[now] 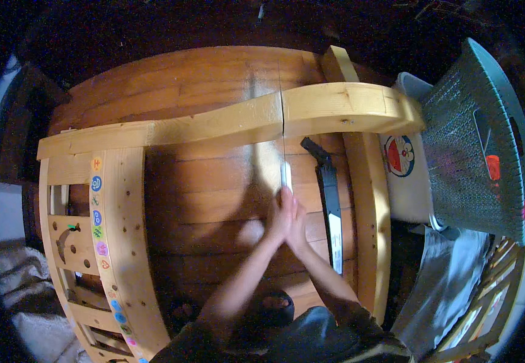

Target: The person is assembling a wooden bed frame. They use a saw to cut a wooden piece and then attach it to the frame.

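Observation:
Both my hands are together in front of me, wrapped round the pale handle of a saw [286,175]. My left hand [282,219] and my right hand [297,222] press against each other on it. The blade shows edge-on as a thin line running away from me. It crosses a light wooden beam [214,124], where a narrow dark cut stands between the beam's left and right parts. How deep the cut goes, I cannot tell. To the right of my hands, a long black object with a white label [329,206] lies on the wooden floor.
At left stands a wooden frame [123,212] with stickers and slots. A wooden post [368,224] runs along the right. Beyond it are a white bin [405,187] with a cartoon picture, a teal basket [474,139] and grey cloth [447,272]. My foot [277,307] is below my arms.

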